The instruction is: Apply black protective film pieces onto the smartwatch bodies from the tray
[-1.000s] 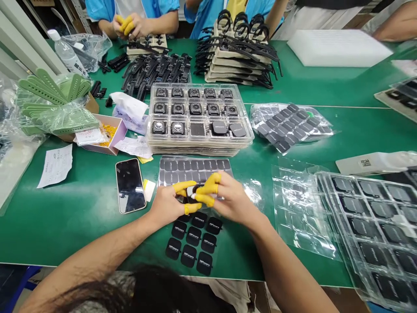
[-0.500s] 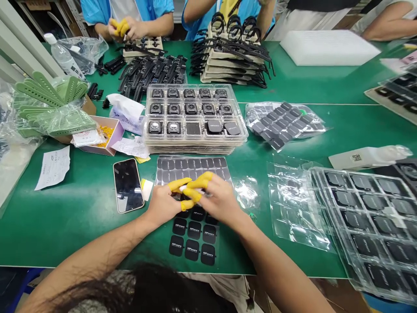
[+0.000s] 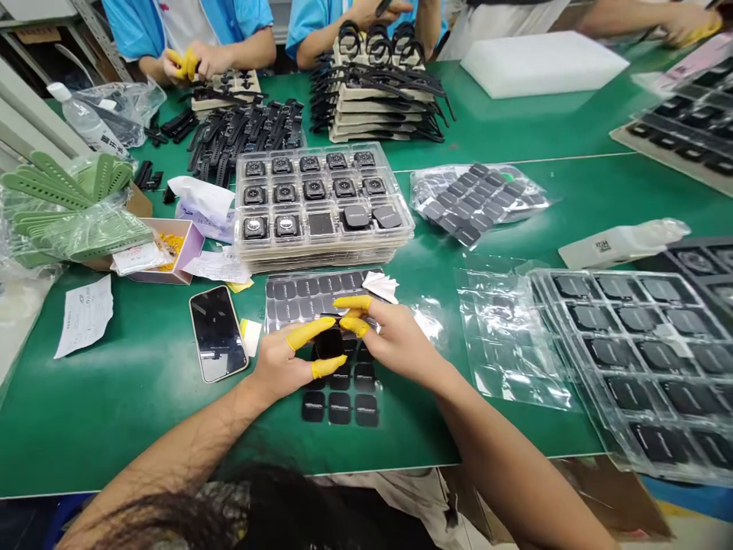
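Observation:
My left hand (image 3: 286,368), with yellow finger cots, pinches a small black square watch body (image 3: 329,344) between thumb and forefinger. My right hand (image 3: 395,344), also in yellow cots, has its thumb and forefinger pinched together at the watch body's upper right corner. Both hands hover over a sheet of black square stickers (image 3: 340,397) on the green table. Just behind them lies a grey film sheet (image 3: 303,294) with rows of dark pads, and a small white scrap (image 3: 381,286) rests on its right end.
A stack of clear trays (image 3: 321,244) with watch bodies stands behind the sheet. A phone (image 3: 217,332) lies to the left, a pink box (image 3: 186,252) and green straps (image 3: 74,206) beyond. Trays (image 3: 635,359) of black pieces fill the right. Other people's hands work among black straps (image 3: 246,130) at the far edge.
My hands have lowered slightly and parted; the black watch body now shows in my left fingers. A white scrap has appeared on the grey sheet. The view has shifted down and left.

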The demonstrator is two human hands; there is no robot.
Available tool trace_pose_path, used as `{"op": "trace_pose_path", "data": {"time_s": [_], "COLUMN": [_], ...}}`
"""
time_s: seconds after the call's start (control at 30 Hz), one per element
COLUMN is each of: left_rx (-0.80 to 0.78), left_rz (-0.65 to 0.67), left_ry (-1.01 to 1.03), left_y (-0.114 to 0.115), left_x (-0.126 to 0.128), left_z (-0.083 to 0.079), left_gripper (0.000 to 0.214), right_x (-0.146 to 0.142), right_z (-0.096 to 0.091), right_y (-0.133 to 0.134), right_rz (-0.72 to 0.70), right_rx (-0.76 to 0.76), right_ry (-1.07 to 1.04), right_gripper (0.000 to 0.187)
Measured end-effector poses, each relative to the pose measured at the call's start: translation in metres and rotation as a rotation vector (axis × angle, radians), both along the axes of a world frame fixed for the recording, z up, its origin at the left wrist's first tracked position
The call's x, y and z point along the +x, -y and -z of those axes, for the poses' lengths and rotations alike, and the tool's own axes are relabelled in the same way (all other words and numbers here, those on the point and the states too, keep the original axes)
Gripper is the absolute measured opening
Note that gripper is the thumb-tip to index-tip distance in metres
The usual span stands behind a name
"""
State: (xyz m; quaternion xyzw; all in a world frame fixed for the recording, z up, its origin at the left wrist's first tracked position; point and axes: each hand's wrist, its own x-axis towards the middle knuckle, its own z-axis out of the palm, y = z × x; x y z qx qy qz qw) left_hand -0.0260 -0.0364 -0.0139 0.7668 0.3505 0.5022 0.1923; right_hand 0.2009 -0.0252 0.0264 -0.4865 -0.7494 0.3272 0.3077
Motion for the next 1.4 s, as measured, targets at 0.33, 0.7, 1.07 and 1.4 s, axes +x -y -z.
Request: {"op": "trace_pose_path", "data": {"time_s": [0.33, 0.7, 1.07, 1.4], "left_rx": [0.102, -0.118, -0.497, -0.737], "left_rz": [0.040, 0.053, 0.071, -0.022], "left_ry": [-0.085, -0.051, -0.013, -0.048], "left_y": [-0.001, 0.011, 0.012, 0.001], "left_x": [-0.002, 0.003, 0.005, 0.004], "left_z": [-0.008, -0.009, -0.022, -0.016], "left_gripper": [0.047, 0.047, 0.052, 0.058], "right_x": [-0.005, -0.008, -0.019, 0.002], "right_z": [-0.007, -0.001, 0.000, -0.016], "right_y": [0.000, -0.001, -0.001, 0.000], "right_rz": [0.142, 0.324, 0.365, 0.096], "right_rx": [-0.177, 0.011, -0.122, -0.650], "right_ry": [-0.254, -0.266, -0.365, -0.519], "right_gripper": [0.012, 0.010, 0.020, 0.035]}}
